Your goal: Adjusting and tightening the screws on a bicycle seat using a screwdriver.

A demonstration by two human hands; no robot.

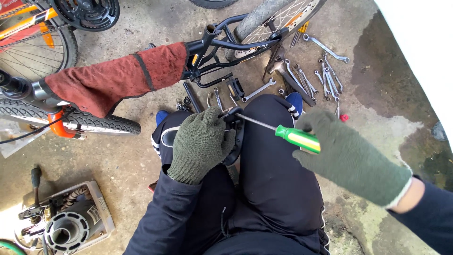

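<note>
a small pale label (101,203) sits on the grey engine block (71,222), lower left.

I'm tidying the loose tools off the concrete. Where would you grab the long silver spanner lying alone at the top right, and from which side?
Take the long silver spanner by its slim middle shank, coming straight down from above. It lies flat on the concrete floor, slanted, with bare ground on both sides, so fingers can pinch across the shank. Its wider ends would be clumsier to pinch.
</note>
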